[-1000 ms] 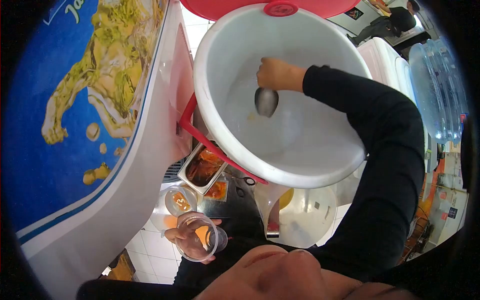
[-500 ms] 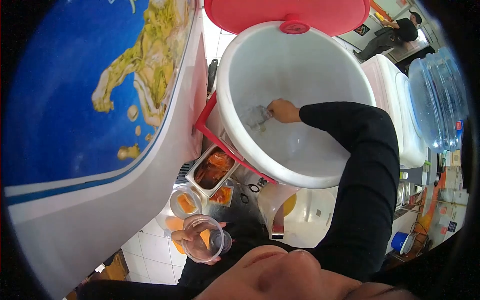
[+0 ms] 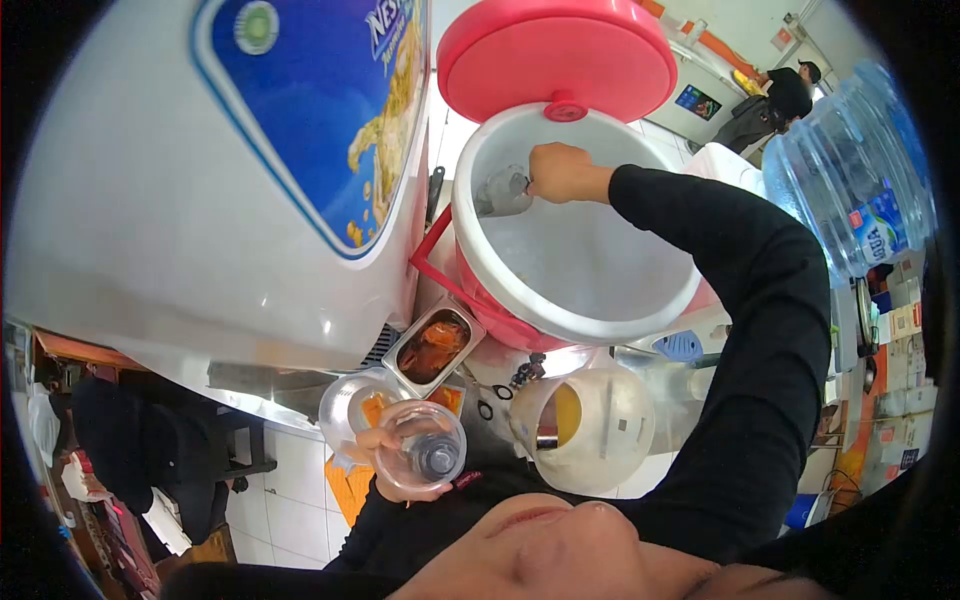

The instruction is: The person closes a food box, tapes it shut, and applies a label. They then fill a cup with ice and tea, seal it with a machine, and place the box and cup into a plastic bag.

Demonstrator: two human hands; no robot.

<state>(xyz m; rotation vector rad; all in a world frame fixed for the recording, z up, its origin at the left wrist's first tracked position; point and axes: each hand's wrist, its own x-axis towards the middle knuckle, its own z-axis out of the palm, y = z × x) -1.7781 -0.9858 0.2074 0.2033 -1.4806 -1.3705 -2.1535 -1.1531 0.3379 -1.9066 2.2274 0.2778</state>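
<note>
My right hand [image 3: 568,172] is closed on the handle of a clear scoop [image 3: 502,192], held inside a large white-lined cooler [image 3: 610,265] near its upper left wall. What the scoop contains is too unclear to tell. Lower down, my left hand [image 3: 385,455] has its fingers wrapped round a clear plastic cup [image 3: 428,449], its round mouth facing the camera. Close to that cup are a clear round tub [image 3: 345,400] with something orange in it and a metal container [image 3: 434,348] of reddish-orange packets.
The red lid [image 3: 560,60] stands behind the cooler. A large white and blue appliance [image 3: 300,290] fills the left. Black scissors [image 3: 493,400] and a translucent container [image 3: 610,430] lie nearer me. Water bottles [image 3: 850,180] stand at right; people are at far left and upper right.
My right hand and the scoop have risen nearer the cooler's rim. The cup in my left hand has shifted up and right. The view has also shifted, showing more at left.
</note>
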